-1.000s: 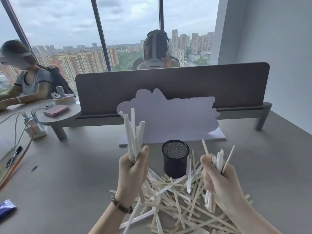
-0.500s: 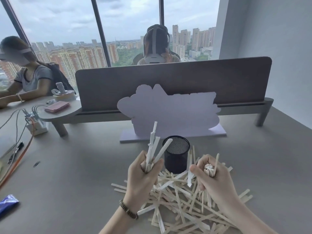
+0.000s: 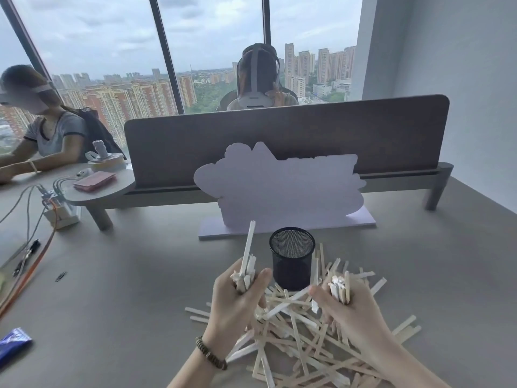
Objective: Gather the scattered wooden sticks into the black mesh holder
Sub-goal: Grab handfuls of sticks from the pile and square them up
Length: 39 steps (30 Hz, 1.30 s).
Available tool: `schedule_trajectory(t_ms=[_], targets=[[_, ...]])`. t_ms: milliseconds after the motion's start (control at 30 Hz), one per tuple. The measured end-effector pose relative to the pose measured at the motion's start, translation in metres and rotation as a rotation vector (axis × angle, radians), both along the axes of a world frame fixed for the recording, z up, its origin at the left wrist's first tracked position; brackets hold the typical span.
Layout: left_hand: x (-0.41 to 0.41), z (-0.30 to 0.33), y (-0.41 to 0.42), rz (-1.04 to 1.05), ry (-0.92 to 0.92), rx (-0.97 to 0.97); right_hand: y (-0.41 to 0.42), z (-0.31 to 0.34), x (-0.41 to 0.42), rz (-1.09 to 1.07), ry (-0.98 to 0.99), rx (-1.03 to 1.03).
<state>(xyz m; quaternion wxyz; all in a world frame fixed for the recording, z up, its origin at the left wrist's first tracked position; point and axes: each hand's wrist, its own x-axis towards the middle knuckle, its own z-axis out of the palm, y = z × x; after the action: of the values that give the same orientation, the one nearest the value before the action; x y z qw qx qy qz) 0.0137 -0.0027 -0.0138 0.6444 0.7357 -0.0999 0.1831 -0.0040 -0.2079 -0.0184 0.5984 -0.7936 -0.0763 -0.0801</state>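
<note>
A black mesh holder (image 3: 292,259) stands upright on the grey table, its inside looking empty. In front of it lies a loose heap of pale wooden sticks (image 3: 296,340). My left hand (image 3: 237,306) is closed around a bundle of sticks (image 3: 247,261) held upright, just left of the holder; one long stick pokes above the rest. My right hand (image 3: 352,312) grips a second bundle of sticks (image 3: 340,285) just right of the holder, their tips barely above the fist. Both hands hover low over the heap.
A lilac cloud-shaped board (image 3: 279,189) stands right behind the holder, with a dark desk divider (image 3: 285,138) beyond it. Cables and a socket box (image 3: 56,211) lie at the left, a blue packet (image 3: 14,343) near the left front edge. Two people sit beyond.
Both hands have come down toward the heap and closer to the holder. The stick bundles have slid lower in both fists, so less sticks out above them.
</note>
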Motion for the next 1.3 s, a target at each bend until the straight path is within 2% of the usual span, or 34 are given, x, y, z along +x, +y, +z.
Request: schedule_trajectory(t_ms=[100,233,433,567,667,833,1033,1300], targets=[[0.001,0.002,-0.001,0.039,-0.006,0.005,0.001,0.003,0.001,-0.042,0.005,0.034],[0.001,0.011,0.004,0.014,-0.036,-0.112,0.0,0.012,0.0,-0.03,-0.033,0.114],[0.002,0.002,0.007,-0.024,0.029,-0.081,-0.003,0.003,0.004,-0.019,0.005,-0.016],[0.001,0.0,0.003,0.034,0.054,-0.072,-0.003,0.006,0.004,-0.006,-0.041,-0.028],[0.001,0.005,0.002,0.067,0.017,-0.098,-0.004,0.01,0.003,-0.01,-0.072,-0.009],[0.0,0.006,0.006,-0.003,-0.001,-0.113,-0.008,0.008,0.003,0.029,-0.054,-0.005],[0.003,0.002,0.003,0.085,-0.009,-0.045,-0.006,0.007,0.003,0.026,-0.014,0.008],[0.0,0.018,-0.007,0.154,-0.085,-0.12,-0.002,0.011,0.002,-0.025,-0.04,0.104]])
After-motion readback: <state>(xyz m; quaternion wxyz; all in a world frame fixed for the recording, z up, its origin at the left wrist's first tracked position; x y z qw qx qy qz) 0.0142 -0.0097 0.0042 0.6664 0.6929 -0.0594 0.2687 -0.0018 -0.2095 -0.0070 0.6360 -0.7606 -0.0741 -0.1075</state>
